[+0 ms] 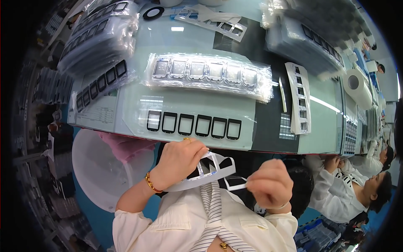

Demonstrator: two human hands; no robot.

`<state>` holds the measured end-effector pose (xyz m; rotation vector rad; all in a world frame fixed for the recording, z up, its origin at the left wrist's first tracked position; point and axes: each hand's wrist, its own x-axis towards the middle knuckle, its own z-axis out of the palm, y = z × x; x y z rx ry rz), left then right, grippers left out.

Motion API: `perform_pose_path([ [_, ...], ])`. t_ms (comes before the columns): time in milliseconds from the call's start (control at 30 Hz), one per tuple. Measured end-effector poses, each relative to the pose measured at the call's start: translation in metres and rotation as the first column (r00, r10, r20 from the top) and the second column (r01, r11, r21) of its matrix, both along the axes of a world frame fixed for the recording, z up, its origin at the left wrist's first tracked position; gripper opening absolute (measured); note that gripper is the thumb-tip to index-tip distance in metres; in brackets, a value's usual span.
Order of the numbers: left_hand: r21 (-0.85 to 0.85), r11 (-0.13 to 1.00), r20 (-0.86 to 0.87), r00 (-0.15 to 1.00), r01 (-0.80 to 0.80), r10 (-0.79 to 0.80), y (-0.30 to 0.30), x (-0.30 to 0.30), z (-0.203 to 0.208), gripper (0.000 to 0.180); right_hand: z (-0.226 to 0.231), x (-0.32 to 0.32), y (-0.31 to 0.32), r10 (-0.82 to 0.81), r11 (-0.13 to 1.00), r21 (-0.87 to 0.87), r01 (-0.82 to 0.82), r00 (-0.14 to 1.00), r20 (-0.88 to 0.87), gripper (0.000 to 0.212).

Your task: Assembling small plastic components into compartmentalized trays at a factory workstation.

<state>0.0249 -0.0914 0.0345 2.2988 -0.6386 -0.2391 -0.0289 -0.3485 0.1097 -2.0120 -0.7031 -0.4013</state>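
My left hand (180, 159) grips a white backing strip (210, 179) with rectangular cut-outs, held just off the table's near edge. Beside the strip's right end, my right hand (270, 183) pinches a thin white rectangular frame (236, 187), which hangs clear of the table. Whether that frame still touches the strip, I cannot tell. Beyond my hands, several black-bordered panels (203, 135) lie in a row along the glass table. Farther back sits a clear plastic tray (201, 85) with several framed panels in its pockets.
Stacked clear trays rise at the left (100, 46) and right (294, 42). More cut-out strips (305, 122) lie on the dark mat beside a slim pointed tool (282, 95). A white roll (358, 86) stands farther right. Below left is a translucent tub (90, 172) with pink cloth (126, 147). Co-workers sit at right.
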Motion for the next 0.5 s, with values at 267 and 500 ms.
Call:
perform_pose_path([
  [267,-0.108,0.989,0.138,0.986,0.103,-0.088,-0.030,-0.006,-0.018,0.013,-0.103,0.054,-0.022,-0.199,0.889,0.266,0.373,0.836,-0.511,0.007],
  [500,-0.026,0.996,0.317,0.945,0.090,-0.077,-0.040,-0.003,-0.025,0.026,-0.112,0.061,-0.021,-0.261,0.935,0.107,0.338,0.860,-0.440,0.007],
])
